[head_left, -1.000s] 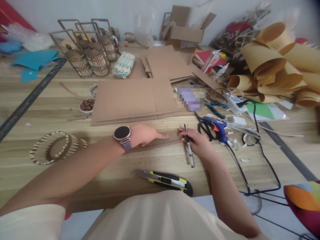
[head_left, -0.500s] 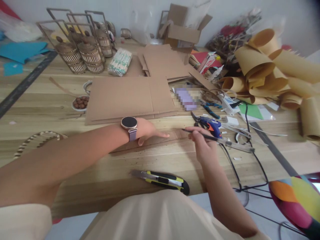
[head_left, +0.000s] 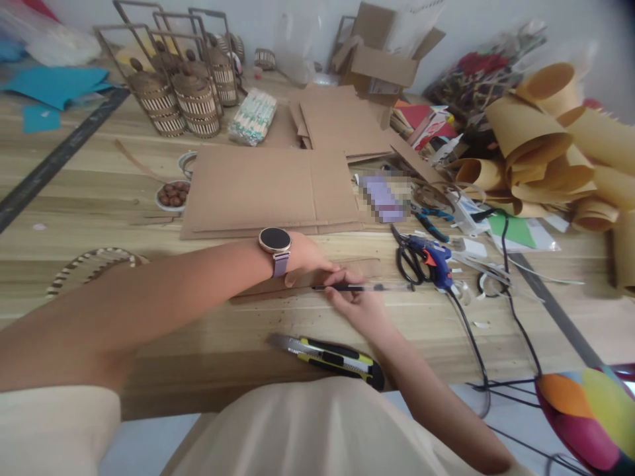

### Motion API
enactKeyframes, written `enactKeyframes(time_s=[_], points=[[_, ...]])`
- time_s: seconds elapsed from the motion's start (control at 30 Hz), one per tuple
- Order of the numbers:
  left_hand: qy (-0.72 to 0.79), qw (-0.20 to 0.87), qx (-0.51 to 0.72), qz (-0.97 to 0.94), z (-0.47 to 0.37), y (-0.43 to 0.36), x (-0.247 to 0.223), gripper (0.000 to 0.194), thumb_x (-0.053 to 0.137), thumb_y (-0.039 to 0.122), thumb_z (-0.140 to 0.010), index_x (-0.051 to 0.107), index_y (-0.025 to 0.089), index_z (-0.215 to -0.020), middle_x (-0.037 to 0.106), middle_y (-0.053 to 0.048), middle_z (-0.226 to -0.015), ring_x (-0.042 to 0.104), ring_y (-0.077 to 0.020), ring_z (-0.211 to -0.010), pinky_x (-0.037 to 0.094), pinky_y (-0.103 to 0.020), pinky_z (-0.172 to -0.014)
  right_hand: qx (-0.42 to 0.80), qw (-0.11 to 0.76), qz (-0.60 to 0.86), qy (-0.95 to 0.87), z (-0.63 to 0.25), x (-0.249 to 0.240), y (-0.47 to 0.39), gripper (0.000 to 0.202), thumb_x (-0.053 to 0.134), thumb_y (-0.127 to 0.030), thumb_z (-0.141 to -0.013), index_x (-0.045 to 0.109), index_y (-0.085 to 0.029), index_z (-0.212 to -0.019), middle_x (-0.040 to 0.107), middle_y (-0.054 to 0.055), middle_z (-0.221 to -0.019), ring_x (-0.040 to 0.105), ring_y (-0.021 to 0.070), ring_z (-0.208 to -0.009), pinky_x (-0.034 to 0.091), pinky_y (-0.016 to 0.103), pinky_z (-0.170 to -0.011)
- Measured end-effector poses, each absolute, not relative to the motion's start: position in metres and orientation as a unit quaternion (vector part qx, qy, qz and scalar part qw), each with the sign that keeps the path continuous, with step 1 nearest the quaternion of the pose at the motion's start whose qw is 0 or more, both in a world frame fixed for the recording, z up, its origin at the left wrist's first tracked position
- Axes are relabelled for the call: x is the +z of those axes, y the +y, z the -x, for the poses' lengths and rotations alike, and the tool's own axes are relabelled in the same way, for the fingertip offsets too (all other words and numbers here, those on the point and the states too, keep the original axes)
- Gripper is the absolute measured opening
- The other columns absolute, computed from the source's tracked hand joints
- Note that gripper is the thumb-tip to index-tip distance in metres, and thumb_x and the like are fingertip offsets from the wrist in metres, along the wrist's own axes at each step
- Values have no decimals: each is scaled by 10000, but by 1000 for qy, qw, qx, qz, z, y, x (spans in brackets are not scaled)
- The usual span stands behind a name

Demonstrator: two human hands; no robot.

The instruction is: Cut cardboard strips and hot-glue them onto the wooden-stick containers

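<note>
My left hand [head_left: 306,254], below a wristwatch [head_left: 275,240], presses with outstretched fingers on a narrow cardboard strip [head_left: 268,289] lying on the wooden table. In my right hand [head_left: 358,303] is a slim pen [head_left: 380,287], pinched near its dark tip. The pen lies almost level, its tip pointing left at the strip's near edge. My right fingertips come close to those of my left hand; whether they touch I cannot tell. A yellow and black utility knife [head_left: 337,359], blade out, rests on the table nearer to me.
Larger cardboard sheets [head_left: 262,188] lie just beyond my hands. To the right are scissors [head_left: 411,258], a blue glue gun [head_left: 436,261] with its cable, and pliers [head_left: 432,223]. Rolled brown paper [head_left: 530,139] is piled at the far right. A bowl of brown balls [head_left: 173,194] stands left.
My right hand has moved left with the pen, from the strip's right end to beside my left hand. The pen now lies flatter. The whole view has shifted slightly.
</note>
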State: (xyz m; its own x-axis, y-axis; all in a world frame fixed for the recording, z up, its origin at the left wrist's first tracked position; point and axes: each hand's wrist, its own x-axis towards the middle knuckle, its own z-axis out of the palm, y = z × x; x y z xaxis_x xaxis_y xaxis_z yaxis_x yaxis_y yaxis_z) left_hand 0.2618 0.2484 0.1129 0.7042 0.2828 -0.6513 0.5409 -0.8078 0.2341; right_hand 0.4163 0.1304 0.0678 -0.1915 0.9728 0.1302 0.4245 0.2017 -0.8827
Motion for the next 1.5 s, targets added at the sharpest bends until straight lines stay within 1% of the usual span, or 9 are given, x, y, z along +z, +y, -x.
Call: enactKeyframes(time_s=[0.3, 0.47, 0.6, 0.7, 0.73, 0.9, 1.03, 1.17, 1.5], points=[[230, 227, -275, -906, -257, 246, 115, 1221, 840, -20, -573, 288, 426, -1566, 789, 39, -877, 681, -224, -779, 457, -288, -733, 354, 352, 521, -692, -404, 62, 128, 49, 621, -280, -854, 628, -252, -816, 724, 7, -799, 684, 189, -763, 563, 324, -711], [245, 247, -280, -895, -258, 247, 113, 1225, 847, -20, -579, 288, 476, -1549, 788, 41, -876, 683, -231, -801, 455, -306, -781, 355, 356, 513, -696, -401, 59, 127, 65, 618, -286, -861, 645, -241, -823, 730, 12, -792, 686, 191, -745, 563, 327, -693], [235, 244, -291, -895, -260, 248, 114, 1278, 882, -15, -534, 285, 478, -1550, 794, 29, -937, 682, -242, -831, 461, -297, -767, 346, 355, 500, -711, -424, 70, 131, 107, 631, -326, -891, 698, -244, -874, 754, 17, -842, 711, 202, -832, 575, 340, -788], [245, 213, -327, -887, -264, 245, 120, 1269, 867, 0, -579, 228, 481, -1565, 792, 8, -960, 687, -239, -803, 470, -284, -718, 263, 358, 530, -722, -462, 78, 141, 195, 544, -358, -976, 715, -264, -994, 757, 16, -848, 722, 202, -836, 582, 348, -810], [247, 204, -340, -884, -265, 244, 122, 1273, 857, -4, -592, 201, 483, -1569, 791, 3, -959, 686, -233, -785, 469, -276, -703, 238, 356, 542, -723, -476, 78, 146, 203, 531, -350, -983, 713, -265, -1017, 766, 31, -915, 724, 215, -885, 579, 366, -841], [229, 189, -322, -899, -264, 243, 121, 1301, 860, -16, -548, 216, 466, -1570, 786, -17, -928, 666, -220, -723, 457, -249, -630, 219, 275, 514, -783, -516, 68, 164, 135, 619, -305, -897, 742, -278, -945, 768, 55, -1110, 686, 283, -1129, 521, 448, -1022], [228, 189, -310, -904, -262, 245, 113, 1305, 865, -19, -534, 233, 478, -1562, 789, -22, -939, 664, -210, -691, 453, -237, -601, 231, 253, 484, -805, -516, 59, 168, 179, 563, -279, -920, 727, -266, -990, 752, 58, -1185, 687, 250, -1146, 528, 416, -1021], [234, 195, -304, -903, -262, 245, 112, 1311, 867, -29, -526, 242, 496, -1552, 793, -14, -959, 682, -223, -713, 480, -260, -650, 238, 246, 470, -814, -514, 58, 169, 199, 539, -294, -939, 726, -271, -1005, 752, 53, -1177, 693, 235, -1125, 532, 395, -1010], [230, 192, -312, -902, -262, 245, 114, 1307, 853, -7, -550, 197, 490, -1564, 789, -2, -958, 683, -229, -774, 480, -270, -681, 239, 244, 482, -807, -517, 51, 171, 202, 555, -262, -919, 748, -304, -965, 749, 38, -1197, 661, 265, -1176, 513, 434, -1049]])
